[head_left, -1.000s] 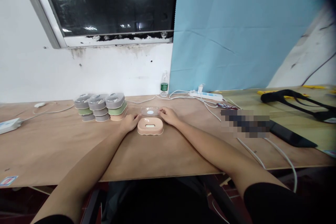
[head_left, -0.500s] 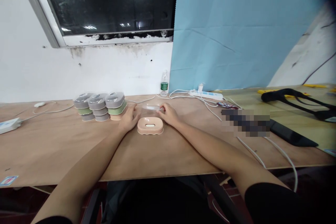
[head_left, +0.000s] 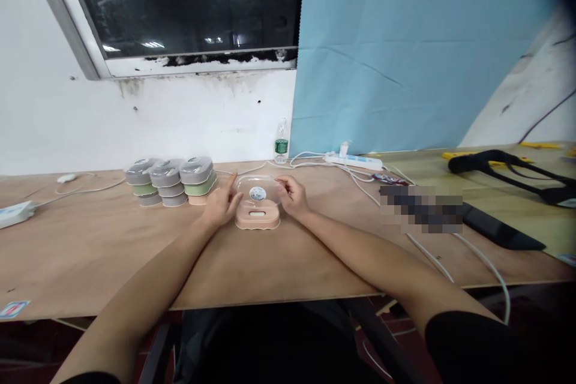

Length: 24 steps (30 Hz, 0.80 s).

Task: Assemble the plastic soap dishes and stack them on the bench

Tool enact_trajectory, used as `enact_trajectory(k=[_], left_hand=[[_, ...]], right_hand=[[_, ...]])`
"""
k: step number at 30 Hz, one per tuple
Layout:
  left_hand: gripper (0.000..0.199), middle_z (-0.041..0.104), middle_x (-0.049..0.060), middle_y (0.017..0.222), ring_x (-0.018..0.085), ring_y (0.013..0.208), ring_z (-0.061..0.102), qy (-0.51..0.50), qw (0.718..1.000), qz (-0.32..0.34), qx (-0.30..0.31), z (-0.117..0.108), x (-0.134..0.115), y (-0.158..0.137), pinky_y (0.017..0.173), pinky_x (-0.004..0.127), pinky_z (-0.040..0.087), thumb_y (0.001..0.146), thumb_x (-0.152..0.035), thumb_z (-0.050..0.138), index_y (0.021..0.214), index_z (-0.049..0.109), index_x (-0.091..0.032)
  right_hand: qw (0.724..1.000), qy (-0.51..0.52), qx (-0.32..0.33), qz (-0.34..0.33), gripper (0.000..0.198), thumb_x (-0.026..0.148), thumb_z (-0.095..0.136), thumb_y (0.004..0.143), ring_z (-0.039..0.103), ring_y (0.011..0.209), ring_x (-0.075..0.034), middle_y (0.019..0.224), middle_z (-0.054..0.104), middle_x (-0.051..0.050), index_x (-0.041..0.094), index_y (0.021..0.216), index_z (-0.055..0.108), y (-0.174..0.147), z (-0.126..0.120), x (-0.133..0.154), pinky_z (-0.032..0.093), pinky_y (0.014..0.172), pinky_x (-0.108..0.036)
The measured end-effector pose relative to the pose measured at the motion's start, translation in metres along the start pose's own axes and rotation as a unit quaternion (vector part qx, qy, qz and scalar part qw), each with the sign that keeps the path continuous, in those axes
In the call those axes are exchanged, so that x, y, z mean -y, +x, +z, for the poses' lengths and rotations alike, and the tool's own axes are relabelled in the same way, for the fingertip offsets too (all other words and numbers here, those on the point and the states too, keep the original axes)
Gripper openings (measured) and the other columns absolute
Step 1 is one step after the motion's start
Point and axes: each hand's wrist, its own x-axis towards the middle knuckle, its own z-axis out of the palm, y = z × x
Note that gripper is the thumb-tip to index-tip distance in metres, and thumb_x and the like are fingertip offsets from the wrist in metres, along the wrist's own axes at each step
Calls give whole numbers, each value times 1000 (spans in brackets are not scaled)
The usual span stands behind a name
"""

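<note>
A clear plastic lid (head_left: 250,186) with a round sticker (head_left: 258,193) is tilted up just behind and above a small peach box (head_left: 258,222). My right hand (head_left: 292,197) pinches the lid's right edge between bent fingers and thumb. At the lid's left edge is my left hand (head_left: 221,201), its thumb against the rim and its index finger pointing away from me. The peach box has rounded corners, a wavy lower edge and a pale slot in its top, and it rests on the table between my wrists.
Stacked grey (head_left: 167,174), green and peach boxes with clear lids stand left of my left hand. A plastic bottle (head_left: 281,143) stands by the wall. A power strip (head_left: 353,161), white cables and a black flat object (head_left: 499,227) lie on the right.
The clear lid has swung from nearly flat to tilted up, so its sticker now faces me. Its near part now overlaps the peach box, and my left hand has met its left edge.
</note>
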Motion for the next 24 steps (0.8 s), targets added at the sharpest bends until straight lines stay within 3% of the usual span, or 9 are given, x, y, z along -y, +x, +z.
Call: enact_trajectory(k=[3,6,8,11,14,18,24], left_hand=[[56,66,4,76,19,73,59,-1,999,-25,31,-1,0,0,75,30,43,93,-43,36,142,38,-15],[49,69,7,85,21,77,62,-13,994,-64,85,-1,4,2,74,29,43,93,-46,36,126,57,-17],[47,70,7,90,21,79,62,-16,987,-63,148,1,7,3,73,28,42,93,-49,34,106,68,-19],[51,71,7,89,21,82,63,-13,978,-48,203,2,9,4,73,28,42,93,-52,30,96,69,-21],[51,71,8,94,22,88,63,-7,981,-43,191,2,8,4,78,29,42,93,-53,30,110,65,-21],[53,70,6,85,21,79,64,9,980,-24,197,0,6,2,73,29,43,91,-55,35,124,58,-20],[48,69,7,105,22,95,63,-5,987,18,157,3,7,3,82,31,45,94,-50,32,117,61,-21]], right_hand=[[999,17,11,44,36,49,41,88,49,64,-15,69,55,-2,17,89,59,2,5,2,38,60,-26],[988,-28,134,67,38,48,45,85,44,58,-13,57,48,1,18,64,52,6,7,-4,31,55,-25],[973,-34,213,84,44,51,43,86,41,56,-12,53,44,3,18,57,47,9,6,-10,28,54,-24],[965,-4,247,85,46,53,40,87,41,57,-11,54,43,4,18,59,47,11,4,-16,28,54,-24],[964,7,257,62,41,49,43,87,42,59,-11,58,45,4,17,62,49,11,2,-17,28,55,-23],[959,25,277,50,36,45,43,88,47,62,-12,65,54,2,16,71,58,10,0,-16,32,58,-23],[951,43,306,23,44,55,49,85,49,61,-13,70,59,0,15,94,63,8,-2,-20,34,56,-22]])
